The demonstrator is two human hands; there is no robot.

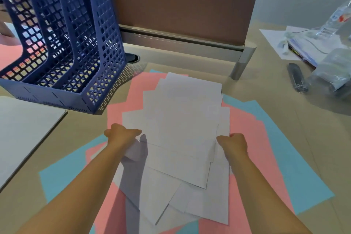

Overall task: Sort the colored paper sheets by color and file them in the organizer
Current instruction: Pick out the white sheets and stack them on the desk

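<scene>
White sheets (182, 129) lie fanned in a loose stack at the near middle of the tabletop (266, 85), on top of everything else. Left hand (121, 135) grips the stack's left edge, fingers curled over it; right hand (234, 143) grips the right edge, fingers curled round the paper. Judged step: squaring up or lifting the whites as one colour group. Under them a spread of pink sheets (245, 131), showing on both sides and toward the near edge. Under the pink, light blue sheets (296, 157), sticking out right and near left, with a corner showing at the far end of the pile. These two colours look unsorted, overlapping at odd angles. Left, by the near-left edge, a pale board or folder (24, 125), flat. Farther back left, the blue mesh file organizer (91, 43), three upright slots. Through the mesh no filed sheets show in the slots, though the holes make that hard to be sure of; pink visible behind its far-left side seems to be paper lying on the tabletop. So: whites gathered, nothing clearly filed yet, pink and blue still to separate and file. Far right: plastic bags (330, 70), papers, a dark stapler-like object (296, 78). Brown partition panel (180, 5) along the far edge.
</scene>
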